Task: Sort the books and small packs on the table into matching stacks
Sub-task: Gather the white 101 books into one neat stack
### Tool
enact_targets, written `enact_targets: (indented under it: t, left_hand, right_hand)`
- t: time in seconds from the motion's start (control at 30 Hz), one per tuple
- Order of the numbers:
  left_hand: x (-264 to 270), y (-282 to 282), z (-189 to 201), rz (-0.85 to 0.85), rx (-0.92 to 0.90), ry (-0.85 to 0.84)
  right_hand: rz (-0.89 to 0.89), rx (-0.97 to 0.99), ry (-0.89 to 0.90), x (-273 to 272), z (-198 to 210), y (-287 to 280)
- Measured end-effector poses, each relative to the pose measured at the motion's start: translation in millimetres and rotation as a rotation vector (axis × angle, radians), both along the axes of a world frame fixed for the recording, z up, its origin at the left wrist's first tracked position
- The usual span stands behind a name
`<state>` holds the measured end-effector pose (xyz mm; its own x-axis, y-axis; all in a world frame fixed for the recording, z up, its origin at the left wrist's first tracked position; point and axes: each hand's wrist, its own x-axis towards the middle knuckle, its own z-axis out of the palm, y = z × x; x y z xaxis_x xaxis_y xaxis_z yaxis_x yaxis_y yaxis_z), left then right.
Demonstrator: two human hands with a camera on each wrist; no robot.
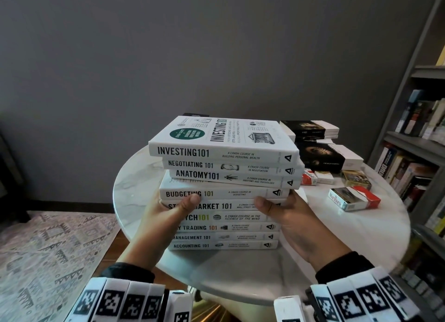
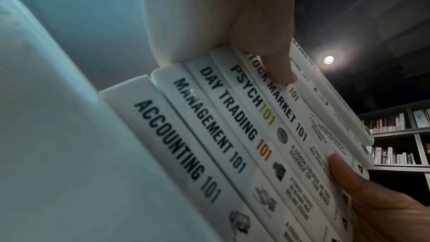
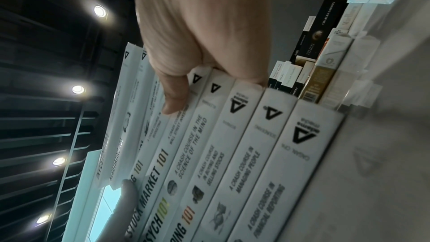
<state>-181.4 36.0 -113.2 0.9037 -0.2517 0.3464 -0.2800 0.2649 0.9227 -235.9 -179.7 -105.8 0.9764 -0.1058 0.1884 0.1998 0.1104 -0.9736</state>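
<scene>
A tall stack of white "101" books [image 1: 224,194] stands spines toward me on the round marble table [image 1: 240,273]. Investing 101 [image 1: 216,138] lies on top, Accounting 101 [image 1: 224,245] at the bottom. The upper books sit skewed to the right of the lower ones. My left hand [image 1: 168,215] grips the stack's left end, its thumb [image 2: 279,65] on the Stock Market 101 spine [image 2: 279,98]. My right hand [image 1: 286,215] grips the right end at the same height, its thumb [image 3: 174,98] on the spines. The fingers behind the stack are hidden.
Two piles of black paperbacks [image 1: 330,158] lie at the back right of the table. Several cigarette packs lie in front of them, a red Marlboro pack [image 1: 351,199] nearest the right edge. A bookshelf [image 1: 421,153] fills the right side, a patterned rug [image 1: 48,249] the floor on the left.
</scene>
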Motion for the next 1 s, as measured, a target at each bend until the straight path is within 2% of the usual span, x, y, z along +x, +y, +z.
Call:
enact_targets:
  t: [0.17,0.27,0.4,0.57,0.67,0.8,0.83,0.93,1.0]
  left_hand:
    - [-0.6,1.6,2.4,-0.014,0.005,-0.009]
    - [-1.3,4.3,10.5,-0.038,-0.028,-0.065]
    - [1.3,6.1,23.0,0.011,-0.013,-0.134]
    - [3.0,-0.5,25.0,0.083,-0.014,-0.116]
    - [7.2,-1.6,17.7,0.099,0.02,-0.089]
    - [5.3,-0.8,15.5,0.029,0.028,-0.083]
    - [5.0,-0.4,16.2,0.062,-0.041,-0.06]
    - [4.5,-2.6,17.6,0.097,-0.014,-0.168]
    - [-0.8,-4.4,18.9,0.184,-0.022,-0.184]
  right_hand:
    - [0.002,-0.009,-0.035,0.8,0.4,-0.5]
    - [-0.089,-0.031,-0.118,-0.1,3.5,0.6]
    - [-0.16,-0.019,-0.207,-2.1,8.8,-3.8]
    - [-0.16,-0.034,-0.265,0.9,7.2,2.5]
    - [-0.151,-0.041,-0.27,3.2,5.3,4.0]
    - [-0.131,-0.091,-0.229,3.3,7.6,5.8]
    - [-0.117,-0.085,-0.225,3.1,7.3,5.6]
    - [-0.102,-0.052,-0.218,2.7,6.7,4.9]
    - [-0.1,-0.02,-0.211,3.3,5.9,4.8]
